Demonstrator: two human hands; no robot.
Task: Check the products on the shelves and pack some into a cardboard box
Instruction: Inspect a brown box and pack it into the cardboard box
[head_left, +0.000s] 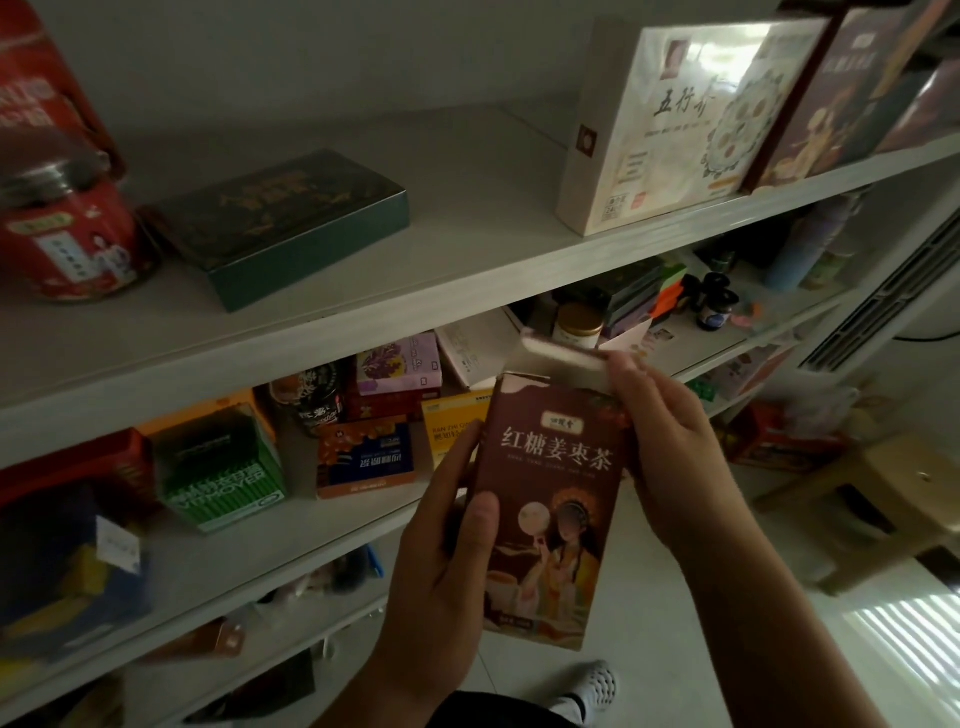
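Both hands (452, 525) round open-topped brown tea box (550, 499)

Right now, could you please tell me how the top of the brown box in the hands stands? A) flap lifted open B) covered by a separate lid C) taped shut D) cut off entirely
A: the flap on top of the box stands lifted, with the right hand at its edge while the left hand grips the side.

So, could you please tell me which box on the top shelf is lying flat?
The dark green box beside the red tin; the white box and brown box stand upright.
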